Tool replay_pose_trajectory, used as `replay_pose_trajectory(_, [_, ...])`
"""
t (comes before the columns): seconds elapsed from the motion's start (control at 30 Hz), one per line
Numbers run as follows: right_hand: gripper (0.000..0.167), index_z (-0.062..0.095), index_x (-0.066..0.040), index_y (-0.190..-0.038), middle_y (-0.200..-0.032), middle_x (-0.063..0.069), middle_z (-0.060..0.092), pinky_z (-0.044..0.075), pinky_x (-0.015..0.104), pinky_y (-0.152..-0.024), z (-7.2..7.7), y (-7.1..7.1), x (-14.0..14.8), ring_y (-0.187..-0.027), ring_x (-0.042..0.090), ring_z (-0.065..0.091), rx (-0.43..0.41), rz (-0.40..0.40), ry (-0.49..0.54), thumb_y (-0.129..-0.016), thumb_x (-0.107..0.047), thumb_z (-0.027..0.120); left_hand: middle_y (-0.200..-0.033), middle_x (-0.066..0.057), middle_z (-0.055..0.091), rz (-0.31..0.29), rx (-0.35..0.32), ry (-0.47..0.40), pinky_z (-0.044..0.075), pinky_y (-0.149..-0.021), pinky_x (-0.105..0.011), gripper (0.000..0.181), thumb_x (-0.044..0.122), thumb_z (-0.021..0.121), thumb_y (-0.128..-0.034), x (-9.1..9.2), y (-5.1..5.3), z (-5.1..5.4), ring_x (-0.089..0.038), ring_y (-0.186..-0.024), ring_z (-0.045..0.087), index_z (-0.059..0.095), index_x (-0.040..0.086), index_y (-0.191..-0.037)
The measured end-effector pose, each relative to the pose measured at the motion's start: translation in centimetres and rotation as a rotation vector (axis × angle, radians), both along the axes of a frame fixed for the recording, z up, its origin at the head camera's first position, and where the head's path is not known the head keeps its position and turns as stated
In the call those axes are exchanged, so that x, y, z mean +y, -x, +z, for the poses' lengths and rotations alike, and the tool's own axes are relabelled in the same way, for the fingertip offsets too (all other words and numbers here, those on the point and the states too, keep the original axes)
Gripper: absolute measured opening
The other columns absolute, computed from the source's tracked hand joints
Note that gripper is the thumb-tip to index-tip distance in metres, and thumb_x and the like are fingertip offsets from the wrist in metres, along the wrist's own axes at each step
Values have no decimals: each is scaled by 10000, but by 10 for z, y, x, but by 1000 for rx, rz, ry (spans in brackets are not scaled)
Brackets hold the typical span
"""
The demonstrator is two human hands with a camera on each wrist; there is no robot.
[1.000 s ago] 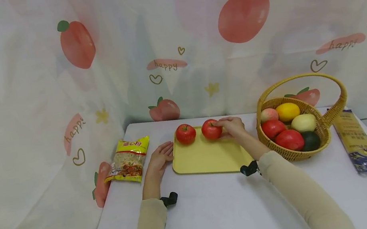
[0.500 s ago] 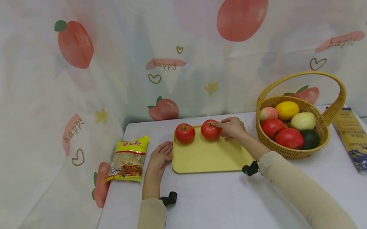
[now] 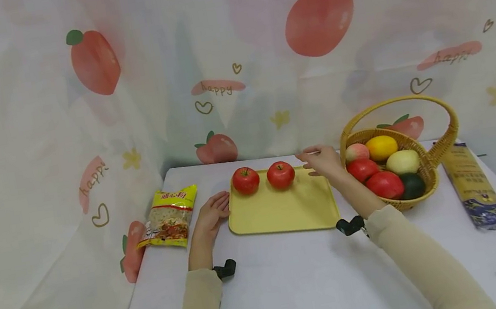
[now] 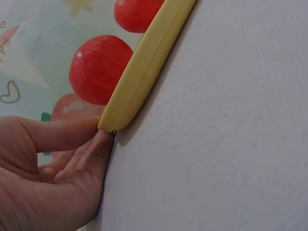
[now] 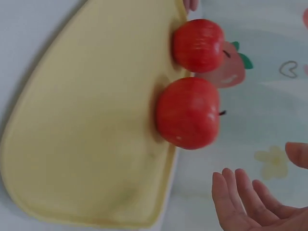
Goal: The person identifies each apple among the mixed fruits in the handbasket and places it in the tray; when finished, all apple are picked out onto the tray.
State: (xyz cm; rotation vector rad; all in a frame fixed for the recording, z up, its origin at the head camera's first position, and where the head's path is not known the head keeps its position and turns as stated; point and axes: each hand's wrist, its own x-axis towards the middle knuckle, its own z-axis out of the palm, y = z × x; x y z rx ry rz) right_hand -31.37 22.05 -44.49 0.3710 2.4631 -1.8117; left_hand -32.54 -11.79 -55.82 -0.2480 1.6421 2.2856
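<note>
Forearms stretched forward over a white table, in beige sleeves. Left hand at the left end of a yellow tray: pinches the edge narrowly, with thumb on top and fingers beneath in the left wrist view. Right hand by the tray's far right corner: hangs apart from the fruit, holds nothing, with fingers loosely bent and a wide gap to the thumb.

Smooth and shallow, with rounded corners and a low raised rim, as to the tray. On it, near the far rim, two round, glossy red fruits side by side: left apple and right apple, faintly streaked, with a small gap between. Just right of the tray, a woven wicker basket with a tall arched handle, full of smooth red, yellow, pale and dark green fruit. To the left, a shiny, crinkled yellow packet; at the far right, a long gold-and-blue packet.

Compared with half a second earlier: no longer touches the right apple with the right fingertips; now clear of it, farther back and to the right. Same places on the tray for both apples, same hold at the left.
</note>
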Motion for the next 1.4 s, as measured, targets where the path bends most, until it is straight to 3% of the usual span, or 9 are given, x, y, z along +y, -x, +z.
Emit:
replay_pose_trajectory(0.27, [627, 536, -24, -1469, -1423, 214, 616, 600, 464, -941, 31, -18, 18, -1269, 362, 637, 14, -1, 41, -991, -393, 705, -1573, -161, 488, -10, -1, 29, 396, -1195, -378, 738, -282, 521, -870, -3, 0, 0, -268, -1471, 456, 465, 36, -1534])
replay_pose_trajectory(0.53, [574, 560, -22, -1453, -1424, 238, 601, 622, 395, -875, 58, -38, 37, -1263, 375, 639, 29, 13, -17, -1028, -397, 651, -1570, -171, 489, 3, -1, 19, 392, -1196, -385, 739, -290, 516, -863, -3, 1, -3, -277, -1470, 457, 468, 28, -1528])
replay_pose_trajectory(0.73, [631, 549, -6, -1456, -1411, 242, 603, 616, 385, -887, 66, -53, 58, -1041, 156, 736, 43, 25, -19, -1009, -435, 668, -1568, -163, 494, 4, -6, 18, 399, -1193, -384, 740, -286, 522, -864, -2, 0, -3, -273, -1467, 462, 469, 34, -1529])
replay_pose_trajectory(0.83, [639, 551, 4, -1450, -1292, 150, 684, 626, 384, -873, 68, -60, 70, -909, 55, 733, 54, 28, -22, -999, -430, 683, -1567, -153, 499, -1, -11, 29, 402, -1190, -381, 734, -273, 532, -871, -1, 0, -3, -269, -1466, 465, 473, 47, -1529])
replay_pose_trajectory(0.97, [641, 554, 8, -1439, -1064, -80, 729, 639, 366, -832, 70, -69, 84, -863, 25, 733, 61, 25, -36, -996, -437, 683, -1566, -149, 503, 1, -10, 35, 405, -1186, -379, 726, -265, 544, -874, 0, 0, -4, -267, -1466, 466, 482, 52, -1524])
replay_pose_trajectory(1.03, [626, 564, 10, -1425, -1006, -131, 718, 644, 354, -808, 71, -72, 91, -855, 21, 737, 64, 23, -61, -1004, -442, 669, -1567, -151, 502, 1, -8, 36, 404, -1187, -380, 724, -264, 546, -875, 1, 0, -4, -268, -1467, 464, 482, 50, -1524])
replay_pose_trajectory(1.17, [636, 557, 12, -1434, -1152, 18, 707, 643, 372, -811, 72, -76, 104, -837, 8, 726, 41, 17, -107, -1010, -453, 654, -1569, -154, 499, 1, -4, 35, 399, -1190, -383, 725, -269, 535, -874, 1, 0, -4, -271, -1470, 460, 478, 44, -1526])
replay_pose_trajectory(1.27, [672, 521, 18, -1470, -1337, 189, 611, 633, 403, -846, 71, -76, 115, -819, -13, 712, 15, 28, -144, -1020, -469, 630, -1571, -159, 495, 3, -2, 34, 393, -1194, -387, 724, -274, 526, -874, 2, 0, -3, -275, -1472, 456, 475, 39, -1525])
replay_pose_trajectory(1.4, [686, 480, 39, -1500, -1430, 270, 529, 631, 423, -855, 68, -76, 130, -819, -15, 707, -4, 46, -161, -1041, -459, 591, -1577, -155, 487, 2, -2, 35, 389, -1199, -381, 724, -274, 524, -877, 2, -1, -1, -270, -1475, 452, 471, 43, -1526])
